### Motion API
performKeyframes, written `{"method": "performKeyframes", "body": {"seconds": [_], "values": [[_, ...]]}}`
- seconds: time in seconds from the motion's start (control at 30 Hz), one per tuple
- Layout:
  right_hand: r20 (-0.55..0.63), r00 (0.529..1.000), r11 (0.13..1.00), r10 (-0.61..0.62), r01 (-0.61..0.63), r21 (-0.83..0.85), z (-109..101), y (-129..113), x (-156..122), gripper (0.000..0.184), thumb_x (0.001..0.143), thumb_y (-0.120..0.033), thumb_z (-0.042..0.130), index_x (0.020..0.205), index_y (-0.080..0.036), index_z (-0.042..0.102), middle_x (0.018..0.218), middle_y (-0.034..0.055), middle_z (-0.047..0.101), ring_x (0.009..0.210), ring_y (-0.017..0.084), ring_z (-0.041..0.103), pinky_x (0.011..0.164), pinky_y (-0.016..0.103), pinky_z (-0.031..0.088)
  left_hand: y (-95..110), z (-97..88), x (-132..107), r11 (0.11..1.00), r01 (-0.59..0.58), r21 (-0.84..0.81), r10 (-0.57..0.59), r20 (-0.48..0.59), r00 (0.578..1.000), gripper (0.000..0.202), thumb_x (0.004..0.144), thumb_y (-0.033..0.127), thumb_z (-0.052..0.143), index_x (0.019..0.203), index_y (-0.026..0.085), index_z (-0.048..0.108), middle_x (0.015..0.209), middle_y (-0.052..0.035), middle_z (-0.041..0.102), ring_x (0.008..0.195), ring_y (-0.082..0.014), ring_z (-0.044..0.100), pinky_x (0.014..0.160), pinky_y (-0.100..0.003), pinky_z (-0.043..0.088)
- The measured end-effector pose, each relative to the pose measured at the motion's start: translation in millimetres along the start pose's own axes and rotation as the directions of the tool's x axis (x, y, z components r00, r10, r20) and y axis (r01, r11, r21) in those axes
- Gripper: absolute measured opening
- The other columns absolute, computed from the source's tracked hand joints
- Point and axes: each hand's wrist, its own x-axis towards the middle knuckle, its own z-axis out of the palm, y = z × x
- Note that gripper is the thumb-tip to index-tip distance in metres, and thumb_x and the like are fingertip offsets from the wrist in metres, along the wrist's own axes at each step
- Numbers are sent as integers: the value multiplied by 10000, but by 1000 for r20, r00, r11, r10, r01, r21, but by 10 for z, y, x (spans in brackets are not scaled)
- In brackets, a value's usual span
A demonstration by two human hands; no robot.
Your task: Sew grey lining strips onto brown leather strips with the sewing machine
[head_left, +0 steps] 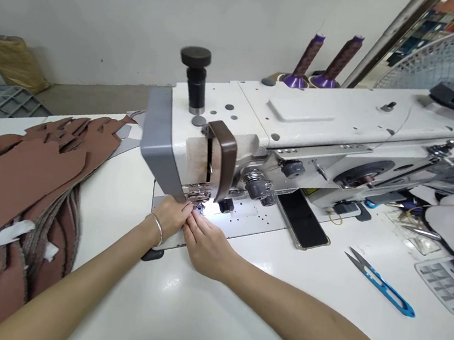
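Both hands meet at the needle area [199,206] of a white industrial sewing machine [225,120], under its lit presser foot. My left hand [169,218], with a silver bangle [157,228] at the wrist, has its fingers pinched together close to the foot. From the right, my right hand [209,248] reaches in with fingers drawn together, its fingertips against those of the left. Whatever is between the fingertips is too small or hidden to make out. A brown guard [224,161] hangs just above the hands.
Stacked brown leather-like pieces [23,178] cover the table's left side. Blue thread snips [386,289] and a phone [303,221] lie to the right. Two brown thread cones [309,59] stand behind the machine. A fan [451,59] is at the far right.
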Motion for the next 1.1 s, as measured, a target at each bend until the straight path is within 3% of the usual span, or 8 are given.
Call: {"method": "performKeyframes", "body": {"seconds": [0.23,0.43,0.57,0.67,0.77,0.9,1.0,1.1], "values": [[-103,994,997,46,-40,63,-30,11,29,396,837,-28,379,1152,18,614,1182,231,635,1239,280,533,998,421,528,88,-106,8,999,30,-43,-34,-97,995,281,933,151,418,1065,134,665,1070,-118,712,1045,-247,627,979,-388,448],[-161,987,1000,8,-9,-5,-96,-25,17,376,810,11,369,1054,-53,648,1028,190,689,976,239,657,812,370,598,86,-222,-61,996,48,-76,-57,-133,989,275,914,107,409,948,144,680,1064,-140,691,1089,-258,592,979,-391,454],[-169,985,998,16,-26,-55,-134,-56,-3,353,809,19,377,1016,-67,651,985,164,696,882,220,663,747,321,595,106,-286,-570,992,82,-99,-90,-76,993,267,881,93,427,838,154,683,986,-143,690,999,-260,622,876,-372,495],[-159,987,997,28,-39,-63,-134,-75,-4,378,762,38,391,1011,-71,654,990,159,697,892,223,660,753,312,591,134,-389,-1120,986,103,-130,-101,22,995,213,779,82,524,722,215,680,813,-54,699,825,-213,654,739,-297,510],[-150,988,996,41,-52,-68,-121,-90,5,398,745,39,399,1019,-72,665,996,165,700,914,238,659,767,330,591,230,-602,-1421,958,229,-174,-223,56,973,264,821,140,483,900,257,706,893,-35,714,864,-197,670,780,-294,511],[-158,987,995,38,-51,-80,-135,-112,24,382,781,18,394,1011,-72,685,1002,163,710,919,250,671,762,335,595,487,-819,-1189,850,483,-207,-475,94,875,482,863,309,507,1308,127,533,1212,-204,627,1130,-325,602,917,-446,490],[-184,983,997,10,-22,-68,-141,-97,-12,401,775,8,384,995,-94,703,986,153,723,906,254,689,738,339,602,652,-809,-867,798,567,-203,-551,133,824,516,843,186,495,1340,48,492,1233,-292,590,1166,-359,585,902,-468,490],[-170,985,995,17,-33,-90,-68,20,-125,406,798,-45,393,1006,-167,719,1032,111,726,925,240,699,735,326,606,606,-794,-733,767,585,-265,-573,128,809,448,831,136,492,1270,121,583,1253,-254,600,1194,-313,578,913,-388,479]]}}
